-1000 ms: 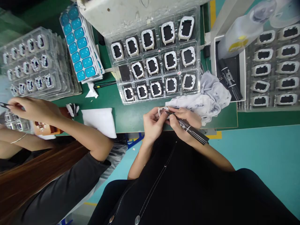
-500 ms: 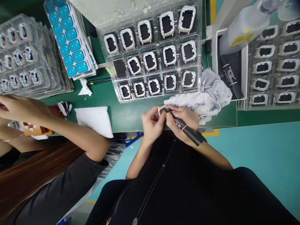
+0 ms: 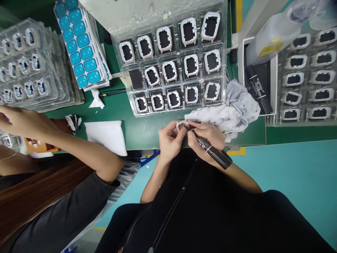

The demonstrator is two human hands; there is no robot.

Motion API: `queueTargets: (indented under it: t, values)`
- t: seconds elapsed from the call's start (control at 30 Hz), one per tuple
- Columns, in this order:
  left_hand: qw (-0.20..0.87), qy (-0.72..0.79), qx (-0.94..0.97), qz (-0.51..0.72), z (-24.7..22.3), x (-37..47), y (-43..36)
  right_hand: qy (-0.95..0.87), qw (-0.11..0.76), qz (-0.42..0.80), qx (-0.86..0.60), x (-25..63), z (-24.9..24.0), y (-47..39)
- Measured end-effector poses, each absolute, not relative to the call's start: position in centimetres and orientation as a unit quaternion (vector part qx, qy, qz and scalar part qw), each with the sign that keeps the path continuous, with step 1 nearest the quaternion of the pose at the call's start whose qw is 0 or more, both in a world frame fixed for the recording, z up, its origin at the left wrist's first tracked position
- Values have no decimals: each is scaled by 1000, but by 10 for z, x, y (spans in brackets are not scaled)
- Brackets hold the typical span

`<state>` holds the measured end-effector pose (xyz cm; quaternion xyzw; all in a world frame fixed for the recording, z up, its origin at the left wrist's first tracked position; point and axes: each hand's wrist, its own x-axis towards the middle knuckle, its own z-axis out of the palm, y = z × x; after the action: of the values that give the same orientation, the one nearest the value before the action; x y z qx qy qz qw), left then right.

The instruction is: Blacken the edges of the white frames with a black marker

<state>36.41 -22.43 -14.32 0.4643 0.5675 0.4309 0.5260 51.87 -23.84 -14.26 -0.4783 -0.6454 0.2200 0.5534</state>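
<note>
My left hand [image 3: 170,142] pinches a small white frame [image 3: 181,124] near the front edge of the green table. In my right hand [image 3: 206,138] is a black marker pen [image 3: 217,156], its tip at the frame. Part of the frame is hidden by my fingers. Just beyond my hands lies a clear plastic tray [image 3: 155,111] with rows of white frames over black pads; the left compartment of its middle row shows only a black pad. A crumpled white cloth [image 3: 229,109] touches the area beside my right hand.
At the right are a box [image 3: 273,84] with markers, a bottle [image 3: 273,35] and another tray of frames [image 3: 295,80]. To the left are stacked trays [image 3: 52,70], blue-patterned sheets [image 3: 84,52], a white cloth [image 3: 106,137] and another person's arm [image 3: 79,147].
The marker has tilted slightly, its back end lower, while both hands keep their hold. The other person's hands have moved a little to the left. The view has shifted slightly.
</note>
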Motion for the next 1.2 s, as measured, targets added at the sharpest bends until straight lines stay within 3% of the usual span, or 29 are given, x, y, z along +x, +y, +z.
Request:
queueTargets:
  t: [0.43, 0.97, 1.2]
  values:
    - [695, 490, 338, 402, -136, 349, -217, -584, 657, 223, -422, 507, -155, -236]
    - [683, 453, 384, 425, -140, 348, -213, -616, 678, 224, -333, 516, -151, -227]
    - [623, 489, 409, 454, -142, 354, -219, -614, 667, 257, -334, 517, -151, -230]
